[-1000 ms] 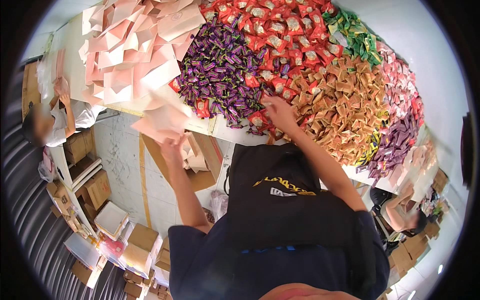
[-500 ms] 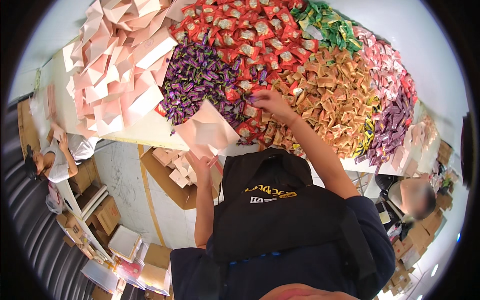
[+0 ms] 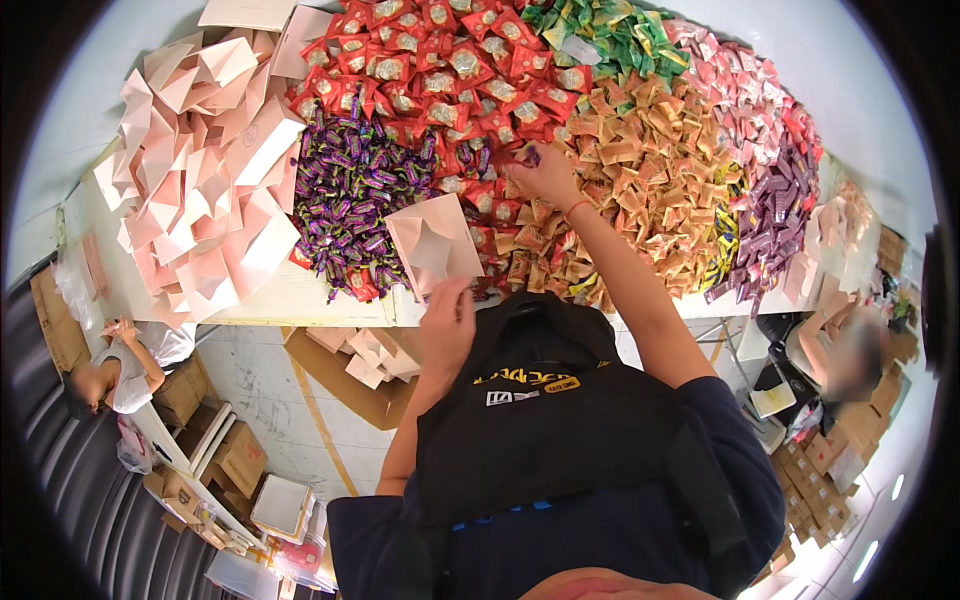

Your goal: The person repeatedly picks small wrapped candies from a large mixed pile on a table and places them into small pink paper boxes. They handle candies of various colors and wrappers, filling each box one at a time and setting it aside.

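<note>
My right hand (image 3: 548, 180) reaches over the sweets with fingers pinched on a purple-wrapped candy (image 3: 531, 156). Red packets lie beneath and around it. An open pale pink paper box (image 3: 434, 243) stands tilted near the table's front edge, its hollow side facing up. At the box's near edge is my left hand (image 3: 449, 325), fingers curled against it; the fingertips are partly blurred. Left of the box spreads a heap of purple candies (image 3: 360, 195). Red packets (image 3: 440, 70) are piled behind, and tan-wrapped sweets (image 3: 650, 170) lie to the right.
Folded pink boxes (image 3: 210, 180) are heaped at the table's left. Green packets (image 3: 605, 40), pink packets (image 3: 735, 80) and dark purple packets (image 3: 770, 220) lie farther right. A carton (image 3: 365, 385) with pink boxes stands below the table edge. Other people sit at far left (image 3: 130, 365) and far right (image 3: 845, 350).
The pink box has turned more upright and shifted right relative to the heaps. My left hand has come closer to my body at its near edge. My right hand, still holding purple candy, has moved slightly.
</note>
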The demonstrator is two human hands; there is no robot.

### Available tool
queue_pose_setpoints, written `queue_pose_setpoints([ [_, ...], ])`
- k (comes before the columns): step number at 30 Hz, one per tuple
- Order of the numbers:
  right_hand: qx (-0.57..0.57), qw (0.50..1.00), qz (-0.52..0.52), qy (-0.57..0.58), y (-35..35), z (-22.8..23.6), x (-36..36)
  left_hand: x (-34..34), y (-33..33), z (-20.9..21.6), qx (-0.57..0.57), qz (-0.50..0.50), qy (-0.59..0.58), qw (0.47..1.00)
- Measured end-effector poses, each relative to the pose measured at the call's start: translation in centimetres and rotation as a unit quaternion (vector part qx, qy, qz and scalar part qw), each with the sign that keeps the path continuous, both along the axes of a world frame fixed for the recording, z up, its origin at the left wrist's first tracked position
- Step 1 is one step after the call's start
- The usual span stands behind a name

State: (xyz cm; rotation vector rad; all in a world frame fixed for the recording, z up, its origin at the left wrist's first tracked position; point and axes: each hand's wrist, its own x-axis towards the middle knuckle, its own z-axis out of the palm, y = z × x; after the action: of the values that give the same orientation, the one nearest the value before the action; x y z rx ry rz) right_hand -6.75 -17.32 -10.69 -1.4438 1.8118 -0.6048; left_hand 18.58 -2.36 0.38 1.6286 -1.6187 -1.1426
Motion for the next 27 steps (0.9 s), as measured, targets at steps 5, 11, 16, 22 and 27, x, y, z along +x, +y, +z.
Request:
queue_pose_setpoints([
  [5, 0.110, 0.878, -0.212, -0.414, 0.3, 4.3, -1.1, -0.6, -1.1, -4.4, -0.033, -0.091, -0.265, 0.959],
  [11, 0.107, 0.742, -0.293, -0.594, 2.0, 4.9, -2.2, 3.9, -2.7, -6.4, 0.130, -0.105, -0.238, 0.957],
  [16, 0.093, 0.901, -0.174, -0.387, 2.5, 1.5, 2.0, 6.5, -2.0, -5.0, 0.076, -0.218, -0.197, 0.953],
  [22, -0.040, 0.961, 0.222, 0.160, 1.3, 1.6, 6.3, 7.3, -2.2, -7.9, 0.058, -0.268, -0.235, 0.932],
  [27, -0.095, 0.985, -0.021, -0.143, -1.5, 4.7, 3.3, 5.9, -3.7, -3.4, 0.070, -0.244, -0.220, 0.942],
])
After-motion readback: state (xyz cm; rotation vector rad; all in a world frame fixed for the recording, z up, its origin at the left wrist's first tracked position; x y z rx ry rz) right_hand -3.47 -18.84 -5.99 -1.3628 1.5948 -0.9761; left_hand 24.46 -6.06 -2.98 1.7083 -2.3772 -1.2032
